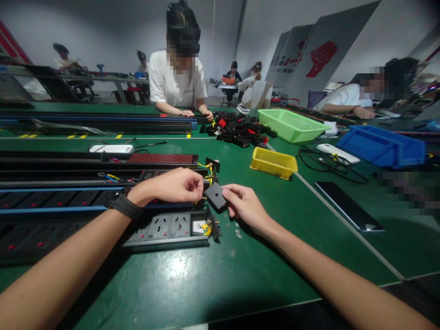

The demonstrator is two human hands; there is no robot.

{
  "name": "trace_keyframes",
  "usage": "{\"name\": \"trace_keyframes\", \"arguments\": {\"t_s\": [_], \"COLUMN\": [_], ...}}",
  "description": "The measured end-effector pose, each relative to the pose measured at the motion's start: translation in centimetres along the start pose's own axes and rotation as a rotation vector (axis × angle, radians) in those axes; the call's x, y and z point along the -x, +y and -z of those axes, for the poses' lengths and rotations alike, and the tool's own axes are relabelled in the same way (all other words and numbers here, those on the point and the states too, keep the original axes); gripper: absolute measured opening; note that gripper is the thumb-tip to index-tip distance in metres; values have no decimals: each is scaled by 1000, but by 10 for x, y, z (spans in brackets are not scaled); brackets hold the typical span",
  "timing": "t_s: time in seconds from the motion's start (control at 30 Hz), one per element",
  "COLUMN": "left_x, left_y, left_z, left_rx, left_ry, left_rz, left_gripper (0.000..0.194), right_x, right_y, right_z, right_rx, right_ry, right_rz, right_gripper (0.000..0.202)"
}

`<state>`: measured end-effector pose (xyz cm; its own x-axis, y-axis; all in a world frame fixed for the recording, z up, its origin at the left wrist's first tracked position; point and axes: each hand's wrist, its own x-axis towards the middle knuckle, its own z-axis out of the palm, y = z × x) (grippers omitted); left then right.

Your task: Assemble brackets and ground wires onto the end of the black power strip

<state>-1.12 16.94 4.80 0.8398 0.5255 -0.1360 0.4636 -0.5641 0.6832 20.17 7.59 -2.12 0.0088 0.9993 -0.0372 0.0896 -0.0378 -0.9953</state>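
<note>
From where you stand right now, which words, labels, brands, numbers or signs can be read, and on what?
No word or number is readable.
Grey panels: a red fist sign; lettering to its left, too blurred.
White shirt: chest print, too small.
Black plate, sockets: none I can make out.

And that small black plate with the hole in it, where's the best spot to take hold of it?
Probably pinch the black plate by its right edge, coming from the right, as the right hand holds it. It looks thin and flat, which suits an edge pinch, and that leaves the hole in its face uncovered.
</note>
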Motion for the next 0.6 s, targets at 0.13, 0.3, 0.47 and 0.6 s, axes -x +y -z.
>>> {"name": "trace_keyframes", "arguments": {"t_s": [0.13,0.3,0.47,0.6], "left_x": [0,0,0,0], "left_y": [0,-1,-3,-3], "left_z": [0,2,2,1], "left_rx": [12,-6,-40,-59], "left_ry": [-2,-24,-16,-18], "left_rz": [-1,-29,-45,-31], "left_gripper": [10,11,12,12], "right_x": [0,-1,1,3], "right_y": [-1,-1,0,-1], "right_z": [0,0,1,0], "right_rx": [-3,15,33,22], "right_ry": [-2,-27,-58,-86], "right_rz": [-7,8,9,-5], "right_gripper": [37,39,40,42]}}
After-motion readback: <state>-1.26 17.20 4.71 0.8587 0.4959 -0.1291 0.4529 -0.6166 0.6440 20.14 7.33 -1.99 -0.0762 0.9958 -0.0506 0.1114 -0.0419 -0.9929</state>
